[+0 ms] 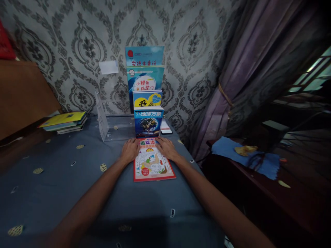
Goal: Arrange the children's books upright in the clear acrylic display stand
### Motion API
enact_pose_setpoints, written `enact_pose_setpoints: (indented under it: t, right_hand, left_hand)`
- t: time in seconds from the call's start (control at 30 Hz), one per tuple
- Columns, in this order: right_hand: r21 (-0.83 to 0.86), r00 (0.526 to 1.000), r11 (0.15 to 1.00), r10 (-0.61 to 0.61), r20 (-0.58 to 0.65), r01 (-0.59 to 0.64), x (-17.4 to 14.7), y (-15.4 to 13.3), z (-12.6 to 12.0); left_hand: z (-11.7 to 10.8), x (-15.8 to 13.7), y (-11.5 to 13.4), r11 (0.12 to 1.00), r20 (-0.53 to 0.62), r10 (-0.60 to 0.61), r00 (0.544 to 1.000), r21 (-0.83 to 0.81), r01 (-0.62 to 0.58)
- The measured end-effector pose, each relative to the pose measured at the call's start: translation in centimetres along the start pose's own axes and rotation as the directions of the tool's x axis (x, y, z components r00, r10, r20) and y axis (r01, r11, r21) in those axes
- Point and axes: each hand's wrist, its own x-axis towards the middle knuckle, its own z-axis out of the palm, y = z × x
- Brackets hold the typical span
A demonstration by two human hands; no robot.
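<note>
A red-bordered children's picture book [154, 163] lies face up on the cloth-covered surface, its cover printed with small drawings. At its upper left corner is my left hand [130, 150], fingers closed over the edge. My right hand [166, 148] grips the upper right corner in the same way, partly hiding the title. Just beyond my fingertips, a blue book with a globe on its cover [148, 124] stands upright in a clear plastic stand [102, 120]. Behind it rise a yellow-and-blue book [138, 99], a teal book [131, 80] and a taller light-blue book [155, 52], in stepped rows.
Several books [64, 120] lie stacked at the left near a brown panel [23, 96]. A phone [166, 126] rests right of the stand. Patterned wallpaper [88, 44] is behind. To the right are a purple curtain [219, 100] and a dark red table [297, 199] with a blue cloth [224, 146].
</note>
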Motion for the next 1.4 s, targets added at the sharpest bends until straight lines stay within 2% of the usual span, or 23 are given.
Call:
enact_pose_setpoints:
  t: [0.6, 0.97, 1.4]
  right_hand:
    - [-0.025, 1.000, 1.000, 0.006, -0.021, -0.007, -0.1, -0.3, -1.1]
    - [-0.015, 1.000, 1.000, -0.002, -0.021, 0.002, -0.2, -0.2, -0.9]
    - [0.036, 1.000, 0.999, -0.004, -0.012, 0.005, -0.1, 0.5, -0.2]
  left_hand:
    - [-1.5, -0.2, 1.3, 0.993, 0.055, -0.093, 0.994, 0.074, 0.089]
    - [-1.6, 0.1, 1.0, 0.996, 0.081, -0.071, 0.994, 0.059, 0.066]
    - [-0.8, -0.1, 0.1, 0.998, 0.057, -0.046, 0.997, -0.027, 0.048]
